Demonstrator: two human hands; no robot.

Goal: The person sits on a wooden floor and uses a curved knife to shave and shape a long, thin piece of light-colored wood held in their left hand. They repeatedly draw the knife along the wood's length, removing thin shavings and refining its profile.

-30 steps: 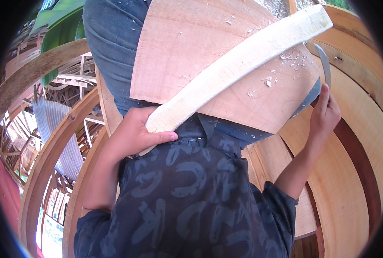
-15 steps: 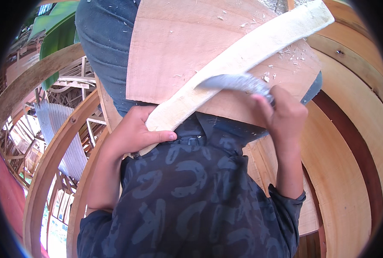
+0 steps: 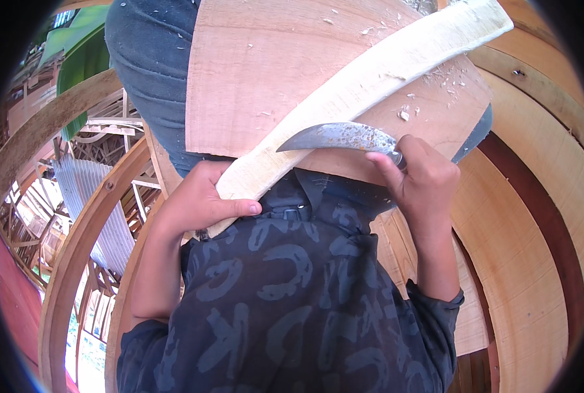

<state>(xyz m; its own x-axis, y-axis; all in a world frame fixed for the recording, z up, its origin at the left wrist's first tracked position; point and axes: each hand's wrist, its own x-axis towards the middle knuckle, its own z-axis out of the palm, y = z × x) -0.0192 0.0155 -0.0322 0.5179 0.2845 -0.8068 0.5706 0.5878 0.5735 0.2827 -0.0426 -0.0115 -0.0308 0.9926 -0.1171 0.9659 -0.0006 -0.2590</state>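
A long, pale, slightly curved piece of wood [image 3: 364, 82] slants across my lap from lower left to upper right. My left hand [image 3: 210, 200] is closed around its near end, thumb on top. In my right hand [image 3: 426, 167] I grip a curved knife [image 3: 344, 136] with a rust-spotted grey blade; its handle is mostly hidden in my fist. The blade lies across the wood's right edge, its tip pointing left over the pale surface. Beneath the wood, a flat reddish board [image 3: 239, 85] rests on my thighs, with small shavings [image 3: 405, 114] scattered on it.
Curved wooden ribs [image 3: 85, 255] rise on the left, with a corrugated sheet [image 3: 92, 209] and a green leaf [image 3: 85, 62] beyond. Wide bent planks [image 3: 515, 242] form a wall on the right. My trouser leg [image 3: 151, 72] shows beside the board.
My right hand and the knife have moved left and slightly down along the wood, toward my left hand. The wood and board have shifted only slightly.
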